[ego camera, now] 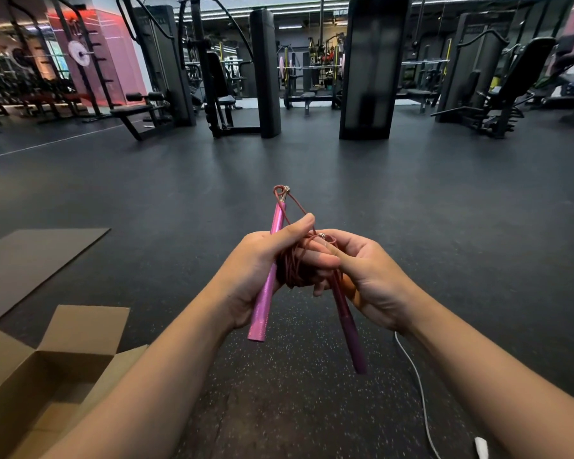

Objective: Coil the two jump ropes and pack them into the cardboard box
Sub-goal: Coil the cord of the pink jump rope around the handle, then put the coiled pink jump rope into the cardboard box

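Note:
A pink jump rope is in both hands at the middle of the view. My left hand (262,260) grips its bright pink handle (266,293) and a bundle of reddish cord (292,266) coiled around the fingers. The second, darker purple-pink handle (352,332) hangs down from my right hand (371,273), which pinches its top end beside the coil. The open cardboard box (30,382) stands on the floor at the lower left, with its flaps up and no rope visible inside. A white cord (418,385) with a white end piece (481,447), possibly the other rope, lies at the lower right.
A flat cardboard sheet (30,260) lies on the dark rubber gym floor (312,167) behind the box. Weight machines (265,74) and benches (140,111) stand several metres ahead across the open floor.

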